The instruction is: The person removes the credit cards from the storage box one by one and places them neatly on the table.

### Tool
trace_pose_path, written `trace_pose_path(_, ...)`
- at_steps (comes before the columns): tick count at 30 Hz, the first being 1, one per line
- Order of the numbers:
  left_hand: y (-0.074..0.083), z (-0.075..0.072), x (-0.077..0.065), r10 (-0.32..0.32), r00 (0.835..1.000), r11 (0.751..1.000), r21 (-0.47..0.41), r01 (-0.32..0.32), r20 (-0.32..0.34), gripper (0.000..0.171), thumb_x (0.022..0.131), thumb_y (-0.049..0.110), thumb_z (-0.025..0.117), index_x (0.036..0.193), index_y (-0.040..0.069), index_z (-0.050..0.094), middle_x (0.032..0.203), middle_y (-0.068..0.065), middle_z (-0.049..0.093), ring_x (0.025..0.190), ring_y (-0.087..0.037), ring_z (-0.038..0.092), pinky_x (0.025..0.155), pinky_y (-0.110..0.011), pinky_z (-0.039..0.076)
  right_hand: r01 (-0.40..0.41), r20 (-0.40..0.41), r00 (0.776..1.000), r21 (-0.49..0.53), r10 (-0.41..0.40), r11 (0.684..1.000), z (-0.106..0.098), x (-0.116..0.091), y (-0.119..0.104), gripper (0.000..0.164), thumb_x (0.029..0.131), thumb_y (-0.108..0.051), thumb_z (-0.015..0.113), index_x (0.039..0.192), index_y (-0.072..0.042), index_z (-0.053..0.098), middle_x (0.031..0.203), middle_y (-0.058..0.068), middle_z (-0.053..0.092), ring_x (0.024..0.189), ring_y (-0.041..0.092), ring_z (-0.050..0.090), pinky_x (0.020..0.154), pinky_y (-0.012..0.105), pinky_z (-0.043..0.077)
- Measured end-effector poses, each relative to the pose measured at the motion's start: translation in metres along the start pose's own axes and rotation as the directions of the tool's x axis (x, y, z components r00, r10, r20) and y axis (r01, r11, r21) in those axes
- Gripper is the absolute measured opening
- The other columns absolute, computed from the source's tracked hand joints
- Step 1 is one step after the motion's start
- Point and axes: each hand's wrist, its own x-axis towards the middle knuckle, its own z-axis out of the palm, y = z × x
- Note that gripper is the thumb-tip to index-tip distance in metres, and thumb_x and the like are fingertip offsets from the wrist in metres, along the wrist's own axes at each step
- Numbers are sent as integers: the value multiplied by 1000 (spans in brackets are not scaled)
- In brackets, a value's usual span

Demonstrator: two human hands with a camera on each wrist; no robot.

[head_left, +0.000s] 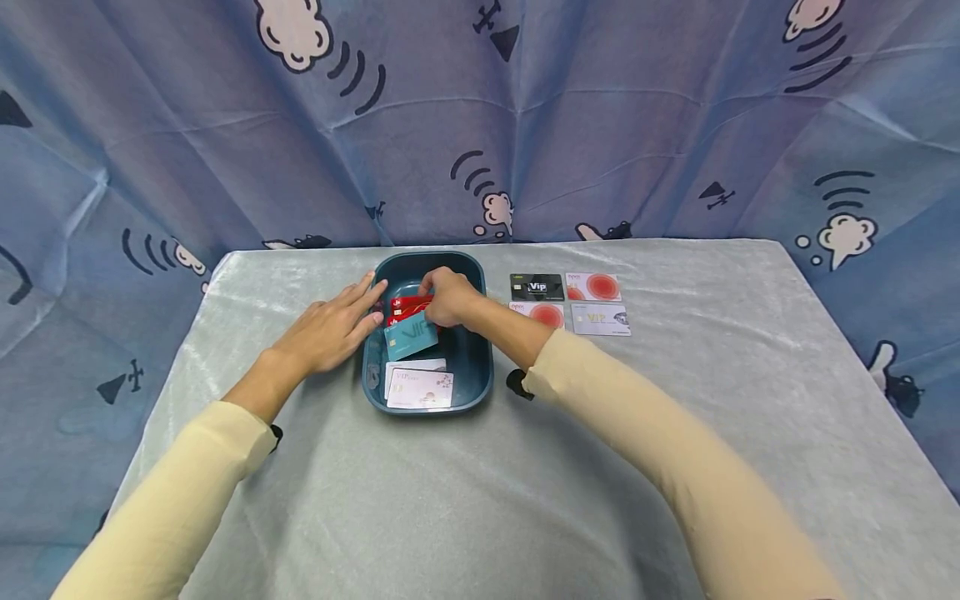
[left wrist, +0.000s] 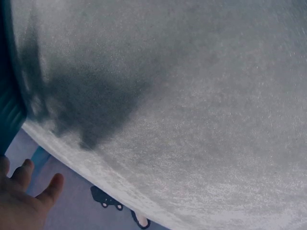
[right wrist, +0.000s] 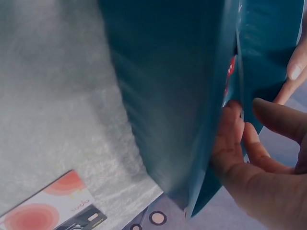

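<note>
A dark teal plastic bin [head_left: 469, 392] stands on the cloth-covered table with several cards inside. My left hand [head_left: 330, 329] lies along the bin's left rim with its fingers spread. My right hand [head_left: 447, 298] reaches into the bin, fingers bent down at the red cards [head_left: 399, 312] and the teal VIP card [head_left: 412, 337]. The right wrist view shows a gap between the thumb and fingers of the right hand [right wrist: 259, 167]; the fingertips are close to a red card [right wrist: 230, 72]. Whitish VIP cards [head_left: 420, 389] overlap at the bin's near end.
Right of the bin, cards lie in two rows: a black VIP card [head_left: 537, 287], a white card with red circles [head_left: 593, 287], another such card [head_left: 538, 314] and a silver VIP card [head_left: 601, 319]. A patterned blue curtain [head_left: 600, 125] hangs behind the table [head_left: 420, 500].
</note>
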Motion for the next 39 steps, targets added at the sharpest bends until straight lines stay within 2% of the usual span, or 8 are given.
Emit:
trace_pose_path(7, 1, 1, 1, 3, 1000, 1000, -4, -3, 1, 61, 108, 42, 33, 161, 20, 14, 167, -6, 6, 151, -35, 17, 110, -67, 26, 9, 18, 1000, -2, -9, 1000, 5, -1, -2, 31, 92, 5, 62, 122, -2, 61, 129, 14, 57, 108, 28, 55, 87, 33, 57)
trace_pose_path(14, 1, 0, 1, 3, 1000, 1000, 1, -3, 0, 61, 108, 43, 33, 161, 20, 14, 167, -7, 6, 150, -35, 17, 110, -67, 26, 27, 32, 999, 78, -30, 997, -4, -5, 1, 31, 93, 8, 60, 123, 1, 61, 130, 18, 56, 101, 30, 61, 77, 33, 59)
trace_pose_path(19, 0, -1, 1, 1, 1000, 1000, 0, -1, -14, 61, 108, 43, 33, 161, 20, 15, 167, -6, 7, 150, -35, 19, 110, -66, 26, 47, 46, 998, 120, -53, 992, -16, -9, 3, 29, 93, 8, 61, 122, 5, 61, 124, 19, 57, 94, 29, 66, 70, 31, 60)
trace_pose_path(27, 0, 0, 1, -13, 1000, 1000, -9, 13, -13, 62, 107, 43, 36, 161, 20, 17, 167, -6, 8, 150, -34, 19, 109, -67, 27, 67, 57, 995, 168, -77, 983, -41, -20, 7, 25, 92, 11, 61, 115, 2, 61, 95, 16, 55, 84, 26, 62, 69, 31, 60)
trace_pose_path(33, 0, 0, 0, 0, 1000, 1000, -5, 0, -14, 62, 107, 41, 36, 161, 19, 16, 167, -7, 9, 150, -35, 19, 109, -67, 27, 94, 61, 992, 177, -106, 980, -63, -30, 16, 28, 93, 11, 60, 120, 4, 59, 94, 17, 54, 85, 26, 60, 72, 33, 60)
trace_pose_path(39, -1, 1, 1, -6, 1000, 1000, -14, 5, -18, 62, 107, 42, 37, 161, 20, 16, 167, -6, 9, 150, -34, 19, 110, -66, 27, 89, 28, 995, 202, -97, 975, -80, -38, 28, 29, 92, 11, 60, 119, 1, 61, 99, 19, 55, 86, 29, 62, 74, 37, 60)
